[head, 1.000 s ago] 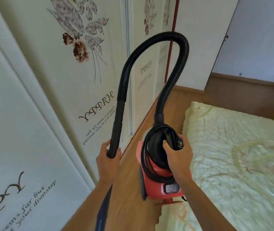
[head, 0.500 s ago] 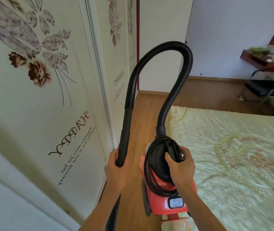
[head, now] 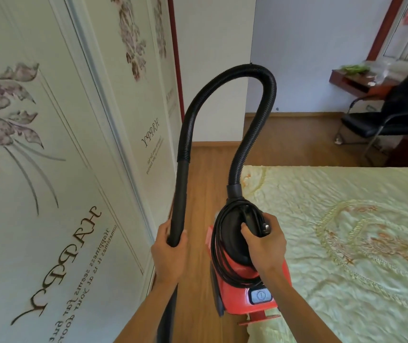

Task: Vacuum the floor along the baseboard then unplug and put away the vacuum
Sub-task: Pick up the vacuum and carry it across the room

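Head view, looking down a narrow strip of wooden floor (head: pixel 198 194) between the flowered wardrobe doors (head: pixel 61 169) and the bed (head: pixel 346 231). Both hands are busy, each on its own piece and set a little apart. The right hand (head: pixel 263 243) is closed over the black handle on top of the red vacuum (head: pixel 242 290), and it pins the plug end of the cord (head: pixel 219 248) there too; the cord lies in black loops around the dome, so by the look of it the unplugging is done and this is the carry to storage. The left hand (head: pixel 169 248) is wrapped round the stiff black wand (head: pixel 180 201) near its lower end. Above, the ribbed hose (head: pixel 247 73) arches from wand to canister.

How will it handle? The canister looks compact and hard-shelled, probably a fair weight for one arm, and the top handle is the right place to take it, over the middle so it hangs level. The hose is springy and will swing and tug, so keeping the wand in the other hand makes sense. Those cord loops look loose; I would guess they could slip off if the grip on the plug eases. The vacuum hangs just beside the bed edge, over the floor strip; whether it touches the bed I cannot tell.
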Action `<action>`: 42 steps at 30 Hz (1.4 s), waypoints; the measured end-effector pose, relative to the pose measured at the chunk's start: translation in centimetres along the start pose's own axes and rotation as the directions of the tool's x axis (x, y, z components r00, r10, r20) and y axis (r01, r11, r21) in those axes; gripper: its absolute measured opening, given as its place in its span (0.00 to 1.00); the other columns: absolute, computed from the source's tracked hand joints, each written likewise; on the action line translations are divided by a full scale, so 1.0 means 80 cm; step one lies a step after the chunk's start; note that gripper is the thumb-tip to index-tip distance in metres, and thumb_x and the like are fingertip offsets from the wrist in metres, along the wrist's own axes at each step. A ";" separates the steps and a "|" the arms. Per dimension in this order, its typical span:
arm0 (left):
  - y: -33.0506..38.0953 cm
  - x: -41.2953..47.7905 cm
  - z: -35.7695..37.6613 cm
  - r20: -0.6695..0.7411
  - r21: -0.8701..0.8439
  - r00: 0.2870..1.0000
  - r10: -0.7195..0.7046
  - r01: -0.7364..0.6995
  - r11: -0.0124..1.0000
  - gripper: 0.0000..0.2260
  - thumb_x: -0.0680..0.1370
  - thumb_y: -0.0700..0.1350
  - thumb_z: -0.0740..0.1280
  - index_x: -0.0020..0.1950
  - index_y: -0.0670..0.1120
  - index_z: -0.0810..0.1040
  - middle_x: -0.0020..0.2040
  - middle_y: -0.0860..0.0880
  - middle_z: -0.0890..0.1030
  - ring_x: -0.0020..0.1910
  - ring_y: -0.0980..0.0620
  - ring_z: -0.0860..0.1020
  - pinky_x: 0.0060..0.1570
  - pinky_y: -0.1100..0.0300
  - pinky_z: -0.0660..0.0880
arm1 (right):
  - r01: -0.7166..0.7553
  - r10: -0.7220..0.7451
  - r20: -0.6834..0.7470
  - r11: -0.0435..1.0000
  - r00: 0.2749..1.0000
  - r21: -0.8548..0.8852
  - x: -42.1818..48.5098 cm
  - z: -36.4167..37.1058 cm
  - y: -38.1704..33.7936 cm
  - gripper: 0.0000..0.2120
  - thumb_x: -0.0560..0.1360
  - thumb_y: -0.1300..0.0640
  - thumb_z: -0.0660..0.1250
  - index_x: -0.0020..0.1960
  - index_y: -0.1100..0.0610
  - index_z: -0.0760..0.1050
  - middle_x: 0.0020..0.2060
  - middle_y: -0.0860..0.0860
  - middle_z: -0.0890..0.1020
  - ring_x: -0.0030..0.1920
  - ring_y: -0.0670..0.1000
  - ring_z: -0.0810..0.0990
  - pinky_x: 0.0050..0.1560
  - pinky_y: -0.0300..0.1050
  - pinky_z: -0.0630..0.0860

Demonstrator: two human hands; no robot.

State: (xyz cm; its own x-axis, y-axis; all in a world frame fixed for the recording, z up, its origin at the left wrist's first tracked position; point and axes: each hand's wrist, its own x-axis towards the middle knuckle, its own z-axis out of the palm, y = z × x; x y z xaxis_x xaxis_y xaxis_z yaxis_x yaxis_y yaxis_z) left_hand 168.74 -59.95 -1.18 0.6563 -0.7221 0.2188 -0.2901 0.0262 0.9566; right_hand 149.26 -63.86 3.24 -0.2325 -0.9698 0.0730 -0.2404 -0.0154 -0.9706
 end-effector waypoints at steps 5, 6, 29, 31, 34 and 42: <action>-0.005 0.065 0.033 0.013 -0.025 1.000 0.007 -0.007 1.000 0.17 0.77 0.45 0.71 0.65 0.51 0.75 0.47 0.46 0.84 0.45 0.51 0.83 0.47 0.59 0.82 | 0.019 -0.019 -0.001 1.000 1.000 -0.018 0.056 0.031 -0.012 0.18 0.71 0.54 0.76 0.57 0.46 0.75 0.41 0.38 0.81 0.41 0.32 0.78 0.38 0.31 0.70; -0.007 0.079 0.041 0.021 -0.026 1.000 0.008 -0.008 1.000 0.16 0.77 0.45 0.71 0.64 0.52 0.75 0.47 0.45 0.84 0.45 0.51 0.83 0.46 0.60 0.82 | 0.022 -0.022 -0.006 1.000 1.000 -0.021 0.067 0.038 -0.012 0.18 0.71 0.54 0.76 0.57 0.45 0.75 0.41 0.38 0.81 0.42 0.30 0.78 0.38 0.31 0.70; -0.041 0.418 0.194 0.284 -0.078 0.957 0.065 -0.045 0.996 0.17 0.77 0.46 0.71 0.53 0.68 0.71 0.41 0.72 0.79 0.36 0.69 0.78 0.32 0.71 0.74 | -0.026 0.012 -0.178 0.997 0.984 -0.076 0.338 0.226 -0.042 0.16 0.70 0.54 0.76 0.55 0.45 0.75 0.40 0.38 0.81 0.41 0.34 0.79 0.40 0.35 0.74; -0.041 0.438 0.206 0.277 -0.078 0.958 0.071 -0.051 0.996 0.17 0.77 0.46 0.71 0.53 0.68 0.71 0.42 0.71 0.79 0.37 0.67 0.79 0.33 0.70 0.75 | -0.019 0.005 -0.177 0.997 0.984 -0.078 0.359 0.238 -0.046 0.16 0.70 0.54 0.76 0.55 0.45 0.75 0.41 0.38 0.81 0.41 0.36 0.80 0.41 0.36 0.74; -0.041 0.470 0.225 0.282 -0.083 0.957 0.076 -0.055 0.995 0.17 0.77 0.45 0.71 0.52 0.67 0.70 0.41 0.74 0.78 0.37 0.71 0.78 0.32 0.74 0.72 | -0.020 0.008 -0.167 0.997 0.986 -0.070 0.396 0.256 -0.049 0.16 0.71 0.55 0.76 0.53 0.45 0.74 0.41 0.39 0.81 0.41 0.38 0.80 0.39 0.34 0.73; -0.062 0.569 0.300 0.260 -0.105 0.964 0.050 -0.024 0.994 0.18 0.77 0.43 0.72 0.53 0.66 0.72 0.41 0.72 0.79 0.37 0.69 0.79 0.33 0.73 0.74 | -0.018 0.012 -0.146 0.999 0.989 -0.042 0.516 0.306 -0.040 0.16 0.70 0.54 0.76 0.54 0.44 0.74 0.42 0.39 0.81 0.41 0.36 0.80 0.39 0.33 0.73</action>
State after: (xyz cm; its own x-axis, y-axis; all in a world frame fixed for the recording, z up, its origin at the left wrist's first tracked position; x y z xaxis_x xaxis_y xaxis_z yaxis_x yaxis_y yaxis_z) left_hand 183.34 -109.53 -0.56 0.4369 -0.8749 0.2091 -0.2307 0.1156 0.9661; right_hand 163.54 -109.81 3.77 -0.3703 -0.9241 0.0941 -0.2751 0.0124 -0.9613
